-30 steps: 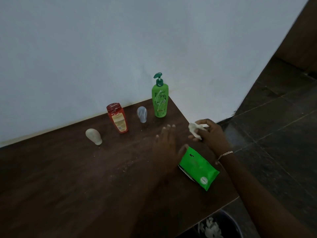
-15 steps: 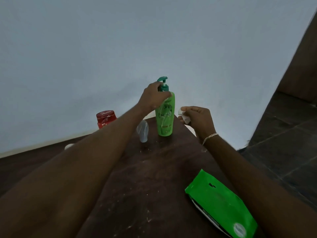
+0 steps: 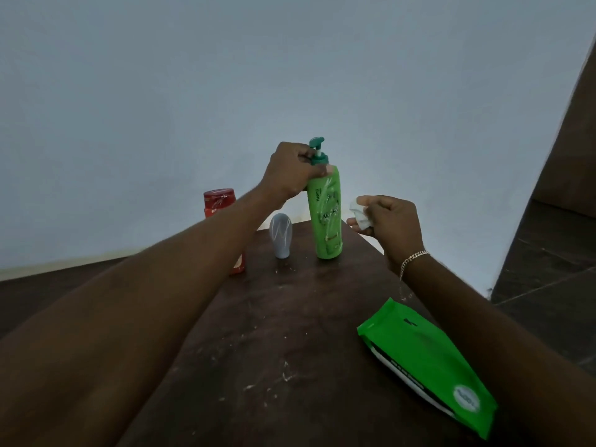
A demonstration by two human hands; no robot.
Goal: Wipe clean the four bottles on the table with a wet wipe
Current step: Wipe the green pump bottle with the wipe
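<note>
Speckled dark wooden table (image 3: 290,333), pale wall (image 3: 193,91)

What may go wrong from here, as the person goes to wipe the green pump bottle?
The left hand grips the green pump bottle just under its pump head; a slip might press it and squirt liquid. The left forearm crosses close by the grey bottle and red bottle and might topple them.
</note>
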